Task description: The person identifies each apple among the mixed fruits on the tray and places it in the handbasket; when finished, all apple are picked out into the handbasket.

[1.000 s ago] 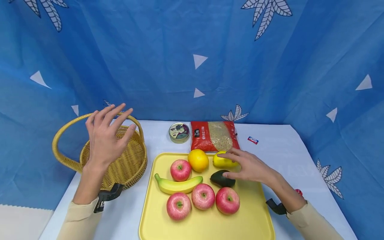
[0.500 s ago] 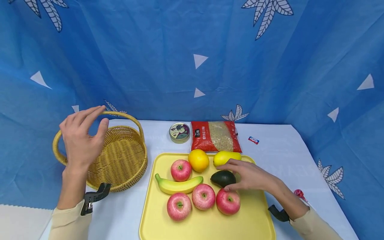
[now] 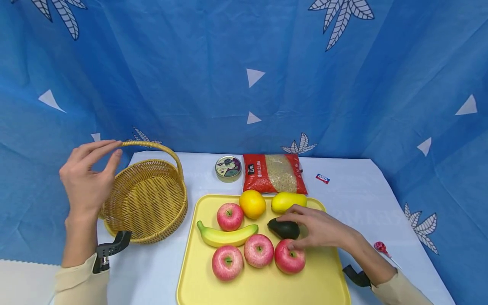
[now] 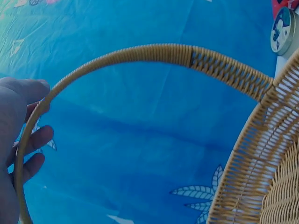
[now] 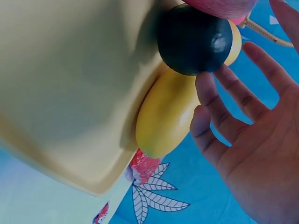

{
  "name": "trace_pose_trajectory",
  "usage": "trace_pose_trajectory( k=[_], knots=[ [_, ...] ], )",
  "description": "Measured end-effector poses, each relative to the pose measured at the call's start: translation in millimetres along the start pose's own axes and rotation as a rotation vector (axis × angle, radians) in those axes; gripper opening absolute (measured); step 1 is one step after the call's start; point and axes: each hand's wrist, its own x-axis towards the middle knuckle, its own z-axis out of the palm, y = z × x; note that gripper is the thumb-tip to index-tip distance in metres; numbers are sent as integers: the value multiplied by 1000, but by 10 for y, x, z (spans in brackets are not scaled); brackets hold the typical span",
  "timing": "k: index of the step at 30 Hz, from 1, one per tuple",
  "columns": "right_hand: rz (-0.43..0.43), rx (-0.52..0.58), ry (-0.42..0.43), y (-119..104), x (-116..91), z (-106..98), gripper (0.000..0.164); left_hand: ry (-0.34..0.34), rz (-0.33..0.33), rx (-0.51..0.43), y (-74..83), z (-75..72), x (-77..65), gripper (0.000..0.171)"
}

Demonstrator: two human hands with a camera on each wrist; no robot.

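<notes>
Blue leaf-print cloth backs the white bench (image 3: 354, 199). On the yellow tray (image 3: 263, 284), behind the right-hand apple, lies the avocado (image 3: 284, 228); the right hand (image 3: 324, 228), grip wide, cups it. Likely light, firm, smooth and roll-prone, so take it across its middle. The left hand (image 3: 85, 180) hovers loosely spread by the basket (image 3: 148, 199) handle.

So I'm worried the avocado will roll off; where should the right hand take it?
Across the avocado's wide middle, from above and the right hand's own side: it lies flat on the tray, and an apple crowds its near side.
</notes>
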Motion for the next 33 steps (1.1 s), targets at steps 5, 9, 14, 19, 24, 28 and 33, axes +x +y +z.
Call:
trace_pose_trajectory(
  k=[5, 9, 14, 19, 24, 28, 33],
  knots=[
    [-8, -7, -15, -33, -41, -23, 64, 17, -59, -45, -83, -67, -27, 22],
    [-5, -21, -33, -71, -77, -43, 62, 11, -93, -81, -137, -111, -51, 21],
    [-1, -3, -63, -112, -115, -52, 61, -14, -84, -141, -217, -150, -42, 20],
    [-6, 8, -106, -132, -143, -43, 59, -30, -84, -195, -254, -175, -33, 19],
    [-28, 31, -143, -141, -160, -12, 54, -34, -105, -247, -275, -204, -51, 19],
    [-51, 30, -160, -161, -172, 27, 55, -36, -113, -303, -317, -232, -75, 19],
    [-50, -10, -184, -179, -175, 77, 60, -25, -162, -400, -383, -268, -124, 21]
  ],
)
